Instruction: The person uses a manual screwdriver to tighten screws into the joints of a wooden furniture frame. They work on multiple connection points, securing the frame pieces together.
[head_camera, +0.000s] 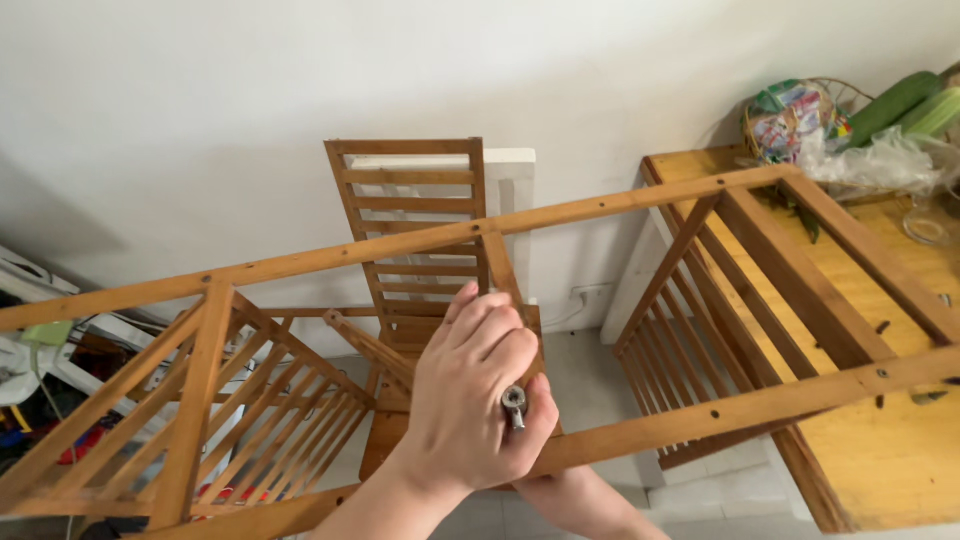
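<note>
Steel glinting between curled fingers marks a small silver metal tool (514, 405), which one hand (478, 385) is clenching where the near rail of the long slatted honey-coloured wooden rack frame (700, 415) is meeting its middle crosspiece. Which hand this is cannot be told for sure; I am reading it as the left, with the other forearm passing under the rail, its hand hidden. Beyond the knuckles a separate slatted wooden shelf panel (410, 210) is leaning against the wall. Right of the hands, a yellow wooden table (890, 460) is carrying a wicker basket of packets (795, 120). Risk: the tool could be slipping off its fastener, or the unsupported frame twisting and marring the wood.
</note>
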